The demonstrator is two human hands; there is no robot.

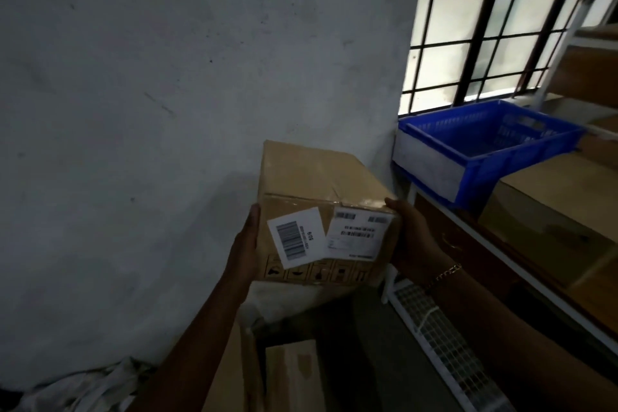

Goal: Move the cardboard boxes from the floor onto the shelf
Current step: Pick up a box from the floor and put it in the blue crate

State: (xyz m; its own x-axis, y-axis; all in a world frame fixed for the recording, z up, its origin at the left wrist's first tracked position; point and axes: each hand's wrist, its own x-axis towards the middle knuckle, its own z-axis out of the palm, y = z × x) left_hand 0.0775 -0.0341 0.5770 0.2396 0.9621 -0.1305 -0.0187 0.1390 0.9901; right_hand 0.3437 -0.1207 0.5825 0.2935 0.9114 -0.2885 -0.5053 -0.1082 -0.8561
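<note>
Left hand [245, 244] and right hand [413, 237] are clamping the cardboard box [321, 207] by its sides, left of the shelf [521, 264]. Advice: keep it level, clearing the blue crate [481, 147].

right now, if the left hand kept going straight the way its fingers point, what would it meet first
Most likely the grey wall. The left hand lies flat on the cardboard box's left side, fingers pointing up and away; nothing else shows ahead. Depth to the wall is unclear.
</note>
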